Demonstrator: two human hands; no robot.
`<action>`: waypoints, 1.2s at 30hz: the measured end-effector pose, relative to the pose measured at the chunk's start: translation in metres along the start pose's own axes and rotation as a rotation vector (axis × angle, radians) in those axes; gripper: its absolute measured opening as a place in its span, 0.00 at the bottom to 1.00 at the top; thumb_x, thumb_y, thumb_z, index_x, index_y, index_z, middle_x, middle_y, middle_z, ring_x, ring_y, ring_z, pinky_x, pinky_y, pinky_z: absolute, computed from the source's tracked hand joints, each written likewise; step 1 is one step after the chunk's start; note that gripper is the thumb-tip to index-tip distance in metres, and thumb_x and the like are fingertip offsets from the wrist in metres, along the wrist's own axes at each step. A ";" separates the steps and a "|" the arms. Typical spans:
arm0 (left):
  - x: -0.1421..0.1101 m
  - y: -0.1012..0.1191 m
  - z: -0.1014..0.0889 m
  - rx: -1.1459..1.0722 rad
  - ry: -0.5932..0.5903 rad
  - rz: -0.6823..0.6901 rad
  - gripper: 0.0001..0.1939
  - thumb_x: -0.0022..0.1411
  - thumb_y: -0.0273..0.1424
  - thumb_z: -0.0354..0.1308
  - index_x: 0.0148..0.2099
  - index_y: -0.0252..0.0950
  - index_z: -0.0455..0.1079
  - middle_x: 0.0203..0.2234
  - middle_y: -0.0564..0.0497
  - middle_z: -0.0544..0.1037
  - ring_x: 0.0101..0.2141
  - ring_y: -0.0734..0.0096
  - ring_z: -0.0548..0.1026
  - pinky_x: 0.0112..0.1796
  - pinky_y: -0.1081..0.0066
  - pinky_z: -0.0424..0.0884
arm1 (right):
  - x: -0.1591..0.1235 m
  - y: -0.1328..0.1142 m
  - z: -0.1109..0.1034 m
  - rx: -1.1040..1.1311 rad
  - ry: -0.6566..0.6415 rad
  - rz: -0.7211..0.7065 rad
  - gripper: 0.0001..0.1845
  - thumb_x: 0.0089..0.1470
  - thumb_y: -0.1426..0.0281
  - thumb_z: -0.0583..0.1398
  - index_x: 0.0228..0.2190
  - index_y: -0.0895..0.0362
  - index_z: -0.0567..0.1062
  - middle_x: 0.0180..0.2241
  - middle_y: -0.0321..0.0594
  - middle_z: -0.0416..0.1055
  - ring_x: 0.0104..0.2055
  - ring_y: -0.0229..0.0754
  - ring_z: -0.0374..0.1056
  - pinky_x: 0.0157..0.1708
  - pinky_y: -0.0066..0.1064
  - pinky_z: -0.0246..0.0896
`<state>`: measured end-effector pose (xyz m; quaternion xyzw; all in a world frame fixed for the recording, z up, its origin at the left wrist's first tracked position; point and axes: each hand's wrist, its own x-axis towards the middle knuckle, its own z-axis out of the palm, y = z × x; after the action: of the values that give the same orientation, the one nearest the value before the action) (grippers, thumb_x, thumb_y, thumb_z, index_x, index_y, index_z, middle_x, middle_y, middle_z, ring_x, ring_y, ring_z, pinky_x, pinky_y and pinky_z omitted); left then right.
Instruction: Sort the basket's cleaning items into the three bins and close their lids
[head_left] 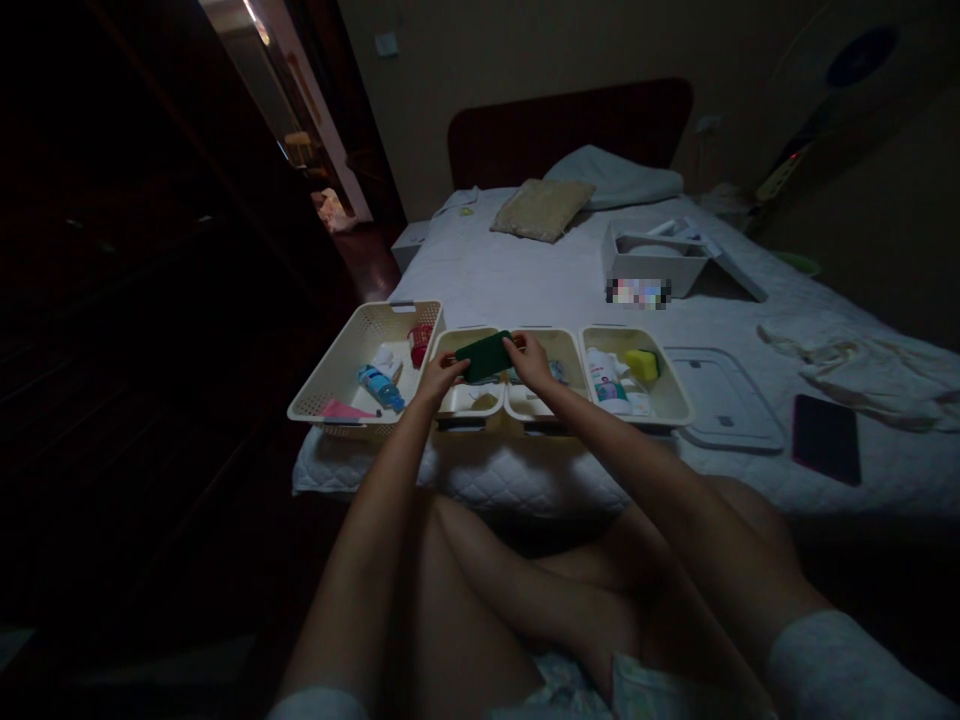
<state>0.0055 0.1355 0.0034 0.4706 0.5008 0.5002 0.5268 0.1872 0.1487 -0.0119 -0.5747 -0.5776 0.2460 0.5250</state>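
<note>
A flat dark green rectangular piece (484,358) is held up between both hands; I cannot make out its kind. My left hand (441,377) pinches its left end, and my right hand (531,362) grips its right end. Below them stand two cream bins, a left one (469,332) and a middle one (581,385), with small items partly hidden by the hands. To the left, a larger perforated basket (322,375) contains a blue-labelled bottle (381,387), a red container (420,344) and a pink tube (346,410).
A right-hand bin (681,395) holds a white bottle (606,382) and a yellow sponge (641,364). Beside it lie a pale lid (724,400), a dark tablet-like slab (826,438) and a crumpled cloth (862,365). Farther back are a grey box (637,262) and a pillow (541,208).
</note>
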 end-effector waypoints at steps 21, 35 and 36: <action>0.081 -0.026 -0.017 0.640 0.285 0.235 0.21 0.45 0.19 0.54 0.45 0.31 0.66 0.40 0.44 0.74 0.43 0.63 0.72 0.46 0.65 0.68 | 0.035 -0.020 0.055 -0.561 -0.195 -0.101 0.17 0.51 0.77 0.51 0.45 0.66 0.62 0.44 0.55 0.61 0.41 0.45 0.63 0.39 0.33 0.58; 0.092 -0.072 -0.009 0.859 0.138 0.245 0.23 0.46 0.18 0.51 0.47 0.30 0.64 0.48 0.40 0.70 0.51 0.56 0.66 0.53 0.58 0.60 | 0.033 -0.017 0.077 -1.016 -0.497 -0.157 0.21 0.55 0.83 0.42 0.45 0.71 0.67 0.44 0.62 0.66 0.44 0.48 0.68 0.38 0.33 0.64; 0.093 -0.075 -0.010 0.855 0.106 0.219 0.22 0.46 0.19 0.51 0.46 0.30 0.65 0.46 0.40 0.71 0.50 0.55 0.67 0.53 0.57 0.60 | 0.032 -0.016 0.078 -1.039 -0.530 -0.173 0.20 0.56 0.82 0.43 0.45 0.71 0.68 0.44 0.62 0.66 0.45 0.49 0.68 0.39 0.34 0.64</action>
<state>-0.0003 0.2243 -0.0772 0.6702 0.6362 0.3242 0.2025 0.1182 0.1999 -0.0125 -0.6265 -0.7785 0.0222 0.0305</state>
